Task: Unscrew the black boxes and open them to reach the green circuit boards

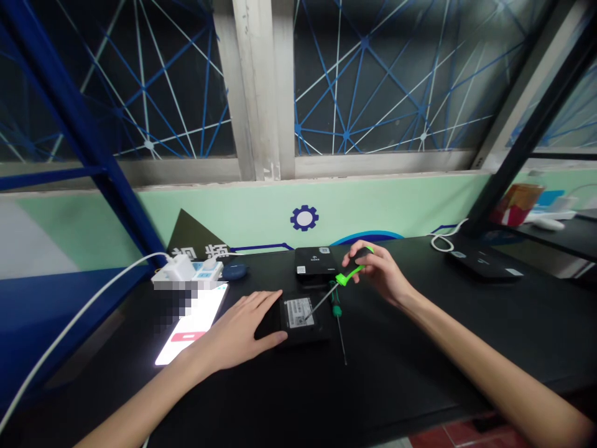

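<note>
A small black box (pixel 305 318) with a white label lies bottom-up on the black table (pixel 420 361). My left hand (pixel 240 330) lies flat against its left side, fingers stretched out, steadying it. My right hand (pixel 380 270) is closed on the black and green handle of a screwdriver (pixel 342 278). The metal shaft slants down to the left, and its tip rests on the box near the label's lower right corner.
A second screwdriver (pixel 339 326) with a green grip lies just right of the box. Another black box (pixel 316 262) sits behind. A lit phone (pixel 193 323) and a white power strip (pixel 186 274) with a cable are at the left. More devices lie at the far right.
</note>
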`<state>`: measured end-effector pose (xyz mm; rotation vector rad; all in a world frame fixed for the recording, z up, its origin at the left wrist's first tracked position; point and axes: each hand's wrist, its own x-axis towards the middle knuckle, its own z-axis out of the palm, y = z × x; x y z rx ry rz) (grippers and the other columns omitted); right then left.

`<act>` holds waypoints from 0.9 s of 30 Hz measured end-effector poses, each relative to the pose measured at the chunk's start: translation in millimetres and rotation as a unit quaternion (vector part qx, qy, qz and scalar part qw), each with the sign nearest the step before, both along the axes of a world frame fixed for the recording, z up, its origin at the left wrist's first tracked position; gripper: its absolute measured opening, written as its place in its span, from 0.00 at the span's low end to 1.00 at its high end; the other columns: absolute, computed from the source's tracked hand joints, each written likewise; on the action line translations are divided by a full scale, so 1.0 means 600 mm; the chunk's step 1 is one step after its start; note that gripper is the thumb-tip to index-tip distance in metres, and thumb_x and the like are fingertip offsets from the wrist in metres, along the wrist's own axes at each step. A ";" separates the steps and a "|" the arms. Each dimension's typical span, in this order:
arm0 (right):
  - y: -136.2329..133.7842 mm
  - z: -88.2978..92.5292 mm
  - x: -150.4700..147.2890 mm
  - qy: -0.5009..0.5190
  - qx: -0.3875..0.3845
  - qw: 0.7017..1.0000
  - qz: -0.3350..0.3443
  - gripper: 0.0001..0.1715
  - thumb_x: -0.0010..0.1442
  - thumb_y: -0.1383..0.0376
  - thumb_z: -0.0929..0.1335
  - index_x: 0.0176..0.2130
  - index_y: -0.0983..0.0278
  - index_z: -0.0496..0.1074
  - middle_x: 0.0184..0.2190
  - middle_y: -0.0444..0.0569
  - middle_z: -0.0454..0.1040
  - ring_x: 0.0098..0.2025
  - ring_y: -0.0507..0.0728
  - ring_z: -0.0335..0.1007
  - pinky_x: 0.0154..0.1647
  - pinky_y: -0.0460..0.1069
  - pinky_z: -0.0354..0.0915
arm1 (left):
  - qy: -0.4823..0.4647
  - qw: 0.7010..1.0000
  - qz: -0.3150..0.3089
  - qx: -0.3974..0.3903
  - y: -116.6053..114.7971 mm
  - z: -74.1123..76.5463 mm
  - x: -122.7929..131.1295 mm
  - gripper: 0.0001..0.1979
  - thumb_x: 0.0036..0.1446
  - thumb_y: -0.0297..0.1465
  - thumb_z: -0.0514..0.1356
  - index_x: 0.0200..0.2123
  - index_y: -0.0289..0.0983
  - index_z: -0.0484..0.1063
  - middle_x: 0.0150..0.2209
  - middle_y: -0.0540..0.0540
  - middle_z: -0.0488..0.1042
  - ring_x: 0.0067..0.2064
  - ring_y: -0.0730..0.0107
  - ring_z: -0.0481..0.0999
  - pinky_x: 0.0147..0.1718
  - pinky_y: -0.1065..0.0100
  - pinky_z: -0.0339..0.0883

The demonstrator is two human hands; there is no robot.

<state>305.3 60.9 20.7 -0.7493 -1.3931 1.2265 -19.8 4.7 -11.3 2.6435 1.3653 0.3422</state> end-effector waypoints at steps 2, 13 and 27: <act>0.000 0.000 0.002 0.000 -0.001 1.000 0.008 0.06 0.51 0.67 0.68 0.34 0.63 0.69 0.30 0.48 0.76 0.26 0.53 0.68 0.24 0.47 0.64 | 0.005 1.000 0.001 0.003 -0.001 0.000 0.000 0.35 0.64 0.54 0.51 0.70 0.50 0.47 0.66 0.44 0.61 0.63 0.47 0.64 0.54 0.52 0.65; 0.001 0.004 0.004 0.005 -0.003 1.000 0.011 0.05 0.50 0.67 0.68 0.32 0.63 0.69 0.29 0.48 0.76 0.25 0.53 0.66 0.23 0.47 0.63 | 0.020 1.000 0.006 -0.011 -0.002 0.005 0.003 0.36 0.64 0.55 0.50 0.70 0.50 0.45 0.66 0.44 0.60 0.63 0.46 0.63 0.54 0.51 0.65; -0.005 0.012 0.005 0.014 0.007 0.999 0.031 0.04 0.49 0.68 0.67 0.30 0.63 0.69 0.28 0.48 0.75 0.25 0.53 0.65 0.23 0.47 0.61 | 0.015 0.999 0.015 -0.035 -0.002 0.005 0.004 0.37 0.63 0.56 0.49 0.70 0.50 0.45 0.67 0.45 0.58 0.64 0.46 0.61 0.57 0.49 0.61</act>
